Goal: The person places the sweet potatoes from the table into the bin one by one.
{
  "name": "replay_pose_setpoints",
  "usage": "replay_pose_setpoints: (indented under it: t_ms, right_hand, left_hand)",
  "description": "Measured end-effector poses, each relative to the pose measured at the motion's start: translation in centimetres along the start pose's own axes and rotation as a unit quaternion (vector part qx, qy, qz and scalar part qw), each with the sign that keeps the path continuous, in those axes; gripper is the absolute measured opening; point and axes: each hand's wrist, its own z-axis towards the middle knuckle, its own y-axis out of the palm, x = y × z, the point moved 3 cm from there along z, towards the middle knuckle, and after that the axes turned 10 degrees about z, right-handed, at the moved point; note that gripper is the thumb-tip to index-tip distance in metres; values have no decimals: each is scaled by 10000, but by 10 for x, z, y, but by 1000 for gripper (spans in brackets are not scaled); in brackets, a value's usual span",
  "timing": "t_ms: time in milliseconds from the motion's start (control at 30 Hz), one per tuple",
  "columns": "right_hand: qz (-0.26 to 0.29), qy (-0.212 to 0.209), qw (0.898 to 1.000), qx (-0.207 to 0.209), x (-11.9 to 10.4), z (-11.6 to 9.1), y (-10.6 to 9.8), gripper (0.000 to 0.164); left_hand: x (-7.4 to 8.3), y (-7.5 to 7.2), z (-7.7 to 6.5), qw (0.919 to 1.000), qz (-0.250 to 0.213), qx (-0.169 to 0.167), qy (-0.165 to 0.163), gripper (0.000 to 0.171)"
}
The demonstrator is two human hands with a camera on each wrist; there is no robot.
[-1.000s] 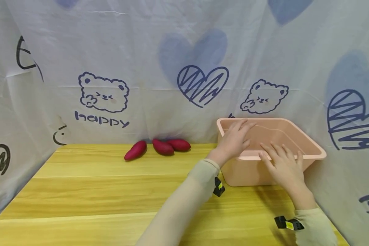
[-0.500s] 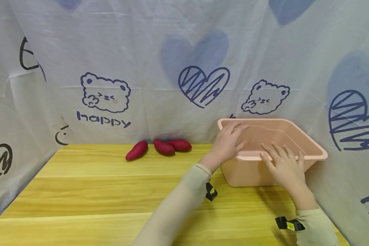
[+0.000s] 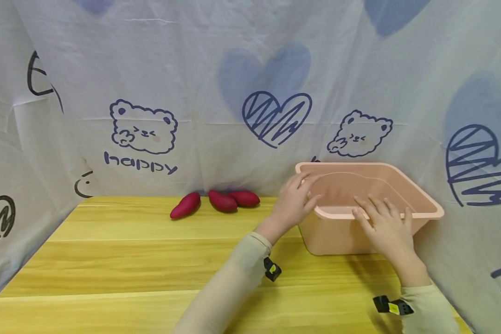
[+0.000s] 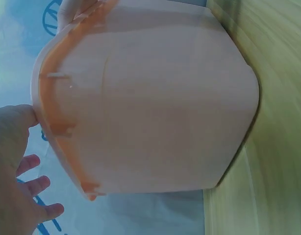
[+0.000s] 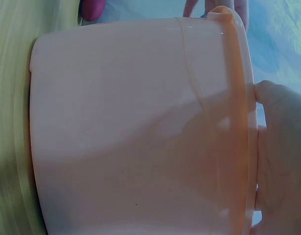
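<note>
A pink plastic bin [image 3: 359, 236] stands at the right of the table, its open top showing a bare inside. My right hand [image 3: 389, 234] rests over its near rim with fingers spread inward; the right wrist view shows the thumb [image 5: 268, 90] at the rim. By the bin's left corner is my left hand [image 3: 292, 202], fingers extended and holding nothing. The left wrist view shows that thumb [image 4: 25, 115] close to the rim; I cannot tell whether they touch. Three purple-red sweet potatoes lie at the back edge: one on the left [image 3: 185, 206], one in the middle [image 3: 222, 202], one on the right [image 3: 245, 198].
The wooden table [image 3: 121, 260] stretches left and forward of the bin. A white curtain [image 3: 208, 153] with bear and heart drawings hangs behind the table and along both sides. Each wrist bears a small black camera, such as the left one [image 3: 272, 269].
My left hand has drawn back left and slightly down, from over the bin's opening to its left corner. The right hand, bin and sweet potatoes stay in place.
</note>
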Motion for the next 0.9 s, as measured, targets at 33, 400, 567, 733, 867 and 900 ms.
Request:
replay_pose_setpoints:
  t_ms: [33,400,567,733,867,900]
  right_hand:
    - [-6,9,10000,-13,0,0,0,57]
    - [-20,57,10000,-46,-1,-1,1,57]
    - [23,39,10000,1,-1,-1,0,56]
    - [28,0,10000,4,-2,-1,-1,56]
    - [19,-7,10000,-6,-3,-2,-2,56]
    - [22,-4,10000,-9,-2,-2,-2,56]
  left_hand:
    - [-2,-1,-3,10000,-32,7,-40,50]
    - [-34,-10,-33,9996,50,-173,-210,50]
    - [-48,-13,-45,9984,210,-391,-348,50]
    - [-62,-17,-53,9966,345,-585,-467,51]
    - [-73,-21,-59,9949,509,-667,-553,51]
    - [-75,-22,-60,9946,538,-682,-574,51]
